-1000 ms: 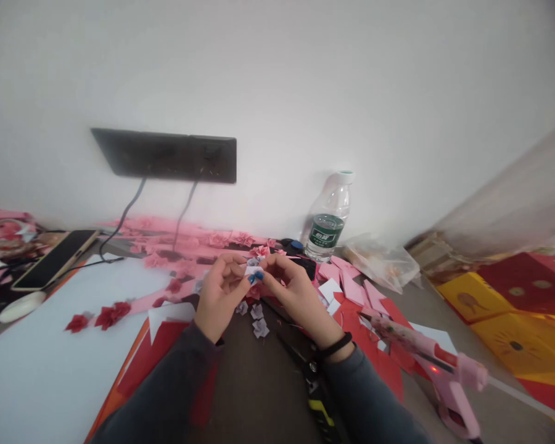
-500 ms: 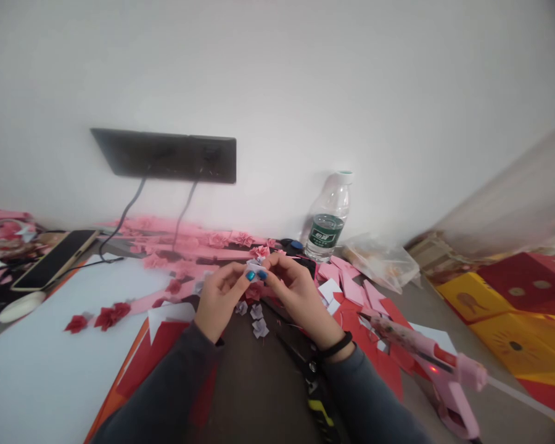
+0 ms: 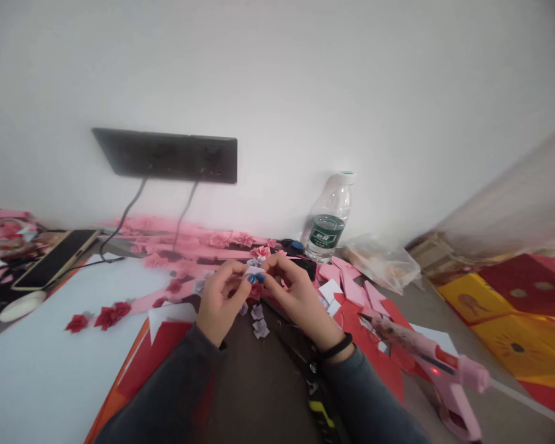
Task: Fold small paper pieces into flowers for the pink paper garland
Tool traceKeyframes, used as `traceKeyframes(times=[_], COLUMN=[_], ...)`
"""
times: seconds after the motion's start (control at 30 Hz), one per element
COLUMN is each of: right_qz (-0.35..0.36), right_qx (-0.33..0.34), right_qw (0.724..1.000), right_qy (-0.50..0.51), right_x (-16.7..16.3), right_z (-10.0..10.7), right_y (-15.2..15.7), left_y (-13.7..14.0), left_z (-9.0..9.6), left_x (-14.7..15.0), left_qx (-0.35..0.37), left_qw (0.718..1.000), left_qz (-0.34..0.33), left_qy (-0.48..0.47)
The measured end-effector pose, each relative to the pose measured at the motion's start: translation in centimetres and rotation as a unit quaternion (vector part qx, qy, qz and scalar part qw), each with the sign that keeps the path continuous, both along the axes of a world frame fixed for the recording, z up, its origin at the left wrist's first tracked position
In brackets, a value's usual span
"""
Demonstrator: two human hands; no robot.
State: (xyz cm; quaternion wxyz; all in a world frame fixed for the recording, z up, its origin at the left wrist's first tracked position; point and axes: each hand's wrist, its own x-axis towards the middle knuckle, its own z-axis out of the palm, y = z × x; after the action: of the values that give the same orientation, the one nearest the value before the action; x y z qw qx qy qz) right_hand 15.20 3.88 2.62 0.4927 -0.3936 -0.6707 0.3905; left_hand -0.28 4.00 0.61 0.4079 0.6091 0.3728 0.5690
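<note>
My left hand (image 3: 222, 298) and my right hand (image 3: 297, 296) meet at the middle of the table, thumbs tip to tip. Both pinch a small piece of white paper (image 3: 255, 270) between thumbs and fingertips; its exact folds are too small to make out. Just below them lie several pale lilac paper flowers (image 3: 259, 322), partly hidden by my left hand. Under my right forearm rest scissors (image 3: 312, 368) with black and yellow handles.
A pink glue gun (image 3: 425, 351) with a red light lies at right on red paper (image 3: 354, 327). Behind stand a water bottle (image 3: 326, 231) and a plastic bag (image 3: 383, 259). Red paper flowers (image 3: 113, 315) lie left, beyond them a phone (image 3: 58, 259). Cords hang from a wall socket panel (image 3: 166, 154).
My thumbs have drawn closer together and rolled slightly on the white paper, so more of its upper edge shows. The things on the table have stayed in place.
</note>
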Motion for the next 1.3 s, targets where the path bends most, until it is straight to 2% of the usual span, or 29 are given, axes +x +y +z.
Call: traceKeyframes(times=[0.2,0.37,0.67,0.9,1.1,1.2,1.3], right_qz=[0.031,0.044,0.007,0.050,0.046,0.062,0.063], right_qx=[-0.048,-0.073,-0.052,-0.093,-0.102,-0.125,-0.124], right_qw=[0.995,0.991,0.987,0.982,0.981,0.976,0.977], right_qy=[0.077,0.104,0.155,0.155,0.156,0.166,0.163], right_x=[0.16,0.03,0.39,0.22,0.12,0.08,0.10], right_z=[-0.53,-0.49,-0.63,-0.35,-0.22,-0.07,0.05], right_y=[0.30,0.28,0.60,0.40,0.23,0.11,0.09], left_y=[0.13,0.21,0.02,0.09,-0.01,-0.05,0.00], left_z=[0.04,-0.16,-0.34,-0.60,-0.49,-0.35,-0.29], left_x=[-0.07,-0.01,0.25,0.29,0.43,0.45,0.36], left_qx=[-0.039,-0.050,-0.103,-0.110,-0.129,-0.108,-0.042], left_qw=[0.998,0.996,0.989,0.989,0.983,0.985,0.993], left_qz=[-0.025,-0.036,-0.088,-0.068,-0.066,-0.060,-0.033], left_qy=[-0.041,-0.066,-0.060,-0.076,-0.109,-0.118,-0.102])
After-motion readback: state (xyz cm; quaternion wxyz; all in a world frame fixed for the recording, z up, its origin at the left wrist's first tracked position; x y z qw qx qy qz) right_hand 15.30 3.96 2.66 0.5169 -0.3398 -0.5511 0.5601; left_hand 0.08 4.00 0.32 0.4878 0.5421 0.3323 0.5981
